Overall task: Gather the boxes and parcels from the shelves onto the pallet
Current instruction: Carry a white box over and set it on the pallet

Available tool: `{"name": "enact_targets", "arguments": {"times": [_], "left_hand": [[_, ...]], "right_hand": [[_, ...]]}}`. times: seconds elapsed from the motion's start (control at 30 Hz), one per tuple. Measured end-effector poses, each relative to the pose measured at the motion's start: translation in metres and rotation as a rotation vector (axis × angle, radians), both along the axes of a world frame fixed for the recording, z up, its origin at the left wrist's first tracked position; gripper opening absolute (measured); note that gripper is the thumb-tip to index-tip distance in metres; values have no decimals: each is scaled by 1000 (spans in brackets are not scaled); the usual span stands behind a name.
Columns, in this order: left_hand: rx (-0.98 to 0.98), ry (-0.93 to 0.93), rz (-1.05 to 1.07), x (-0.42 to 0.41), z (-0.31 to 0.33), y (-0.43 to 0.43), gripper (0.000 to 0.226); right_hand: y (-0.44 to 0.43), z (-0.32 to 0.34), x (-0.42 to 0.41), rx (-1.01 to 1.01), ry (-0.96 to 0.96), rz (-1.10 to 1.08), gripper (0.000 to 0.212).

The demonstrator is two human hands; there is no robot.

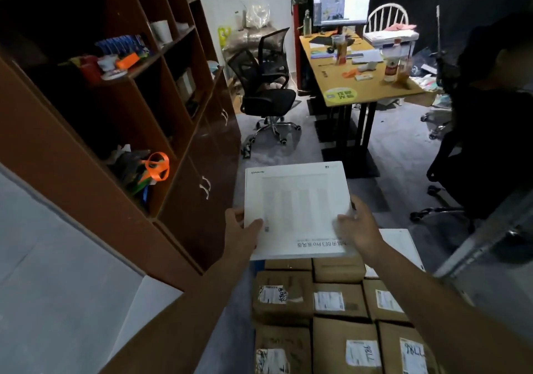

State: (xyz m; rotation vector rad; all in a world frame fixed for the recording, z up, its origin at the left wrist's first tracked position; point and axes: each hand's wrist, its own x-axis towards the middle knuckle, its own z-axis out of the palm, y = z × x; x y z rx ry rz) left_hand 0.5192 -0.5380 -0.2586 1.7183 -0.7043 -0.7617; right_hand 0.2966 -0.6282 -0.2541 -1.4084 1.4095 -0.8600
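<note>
**White box held over the stack, about to be set down**

We hold the flat white box (294,209) in the lower middle of the frame, roughly level and printed face up, over the far edge of the stack. Our left hand (242,229) grasps its lower-left edge, thumb on top and fingers hidden beneath. Our right hand (357,226) clasps the lower-right edge, thumb lying over the top face. We cannot tell whether the box already touches what lies under it.

Below it, along the bottom of the frame, brown cartons (340,301) with shipping labels sit packed side by side. A second white box (401,244) lies flat just to their right, partly behind our right forearm. The pallet itself is hidden; we judge it lies under these cartons.

We read this as the placing step. The next move calls for lowering the box flat onto the cartons, keeping it level, then slipping our fingers out from beneath before letting go.

The shelf unit (144,114) fills the left of the frame, holding only small oddments where we can see. A desk (372,85) stands at upper right, an office chair (268,91) at upper middle.
</note>
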Motion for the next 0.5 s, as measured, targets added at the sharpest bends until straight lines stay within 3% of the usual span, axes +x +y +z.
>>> {"name": "enact_targets", "arguments": {"times": [0.2, 0.4, 0.5], "left_hand": [[143, 132, -69, 53, -99, -96, 47], [256, 153, -175, 126, -221, -176, 55], [329, 189, -218, 157, -290, -201, 58]], "right_hand": [[-81, -83, 54, 83, 110, -52, 63], [-143, -206, 120, 171, 242, -164, 42], [-160, -280, 146, 263, 224, -208, 51]]}}
